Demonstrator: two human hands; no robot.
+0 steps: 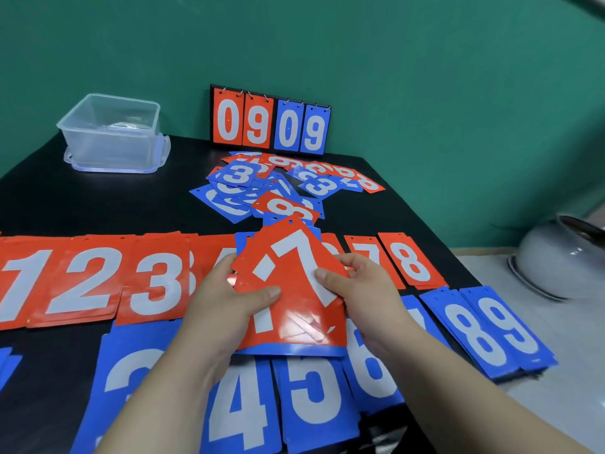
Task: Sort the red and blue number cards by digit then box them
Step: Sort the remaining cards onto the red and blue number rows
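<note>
Both hands hold a small stack of cards above the table's middle. My left hand (pixel 226 299) grips the stack's left edge, thumb on top. My right hand (pixel 363 290) pinches a red 7 card (pixel 294 260), the top one, tilted and slid off the stack; another red card (pixel 294 322) and a blue one lie beneath. Sorted red piles lie in a row: 1 (pixel 19 283), 2 (pixel 82 280), 3 (pixel 157 283), 7 (pixel 370 253), 8 (pixel 409 260). Blue piles sit in front: 4 (pixel 242 407), 5 (pixel 317 398), 8 (pixel 471 332), 9 (pixel 514 326). An unsorted heap (pixel 278 188) lies behind.
A clear plastic box (pixel 111 132) stands on its lid at the table's back left. A scoreboard stand (pixel 271 121) reading 0909 leans against the green wall. A white pot (pixel 563 257) sits on the floor right of the black table (pixel 98 201).
</note>
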